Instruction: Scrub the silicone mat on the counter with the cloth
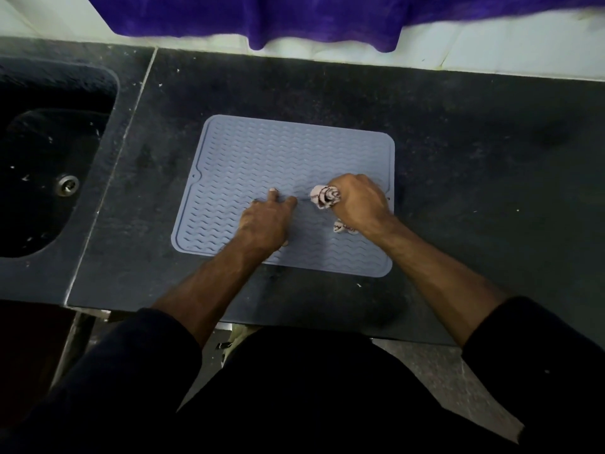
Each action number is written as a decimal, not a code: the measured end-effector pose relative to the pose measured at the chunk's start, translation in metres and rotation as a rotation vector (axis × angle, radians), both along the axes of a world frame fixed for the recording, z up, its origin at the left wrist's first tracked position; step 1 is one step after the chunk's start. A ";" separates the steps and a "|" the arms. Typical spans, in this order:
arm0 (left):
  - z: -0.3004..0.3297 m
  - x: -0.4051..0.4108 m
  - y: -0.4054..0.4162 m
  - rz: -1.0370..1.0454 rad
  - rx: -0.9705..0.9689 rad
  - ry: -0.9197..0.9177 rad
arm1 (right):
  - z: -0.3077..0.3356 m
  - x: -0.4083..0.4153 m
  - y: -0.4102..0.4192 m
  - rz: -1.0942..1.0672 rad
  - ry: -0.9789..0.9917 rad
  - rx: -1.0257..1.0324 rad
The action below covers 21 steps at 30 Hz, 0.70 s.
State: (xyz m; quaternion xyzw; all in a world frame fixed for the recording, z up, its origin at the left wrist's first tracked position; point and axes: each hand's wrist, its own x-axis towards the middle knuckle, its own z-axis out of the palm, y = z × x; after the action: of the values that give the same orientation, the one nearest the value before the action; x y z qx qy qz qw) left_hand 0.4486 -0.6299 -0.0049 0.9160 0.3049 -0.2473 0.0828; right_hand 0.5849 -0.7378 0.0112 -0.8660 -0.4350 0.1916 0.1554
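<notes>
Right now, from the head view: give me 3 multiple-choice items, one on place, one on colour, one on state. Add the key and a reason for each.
1. Where does the sink lie relative to the mat?
A. to its left
B. to its right
C. under it

2. What colour is the mat?
A. red
B. pale blue-grey
C. yellow

3. What is the right hand doing?
A. lying flat and empty
B. gripping the bunched cloth
C. hanging off the counter

Key:
1 A: the sink is sunk into the counter left of the mat.
2 B: the ribbed mat looks pale blue-grey against the dark counter.
3 B: its fingers curl round the cloth on the mat, while the left hand presses its fingers on the mat.
</notes>
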 end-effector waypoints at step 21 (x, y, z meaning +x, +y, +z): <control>0.001 -0.004 -0.002 -0.015 -0.004 -0.050 | -0.004 0.024 -0.049 -0.087 -0.089 -0.082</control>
State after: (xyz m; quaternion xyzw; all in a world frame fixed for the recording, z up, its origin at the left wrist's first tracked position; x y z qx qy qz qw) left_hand 0.4446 -0.6319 -0.0036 0.9240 0.2953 -0.2256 0.0902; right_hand 0.6092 -0.7873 0.0073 -0.8974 -0.3953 0.1635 0.1083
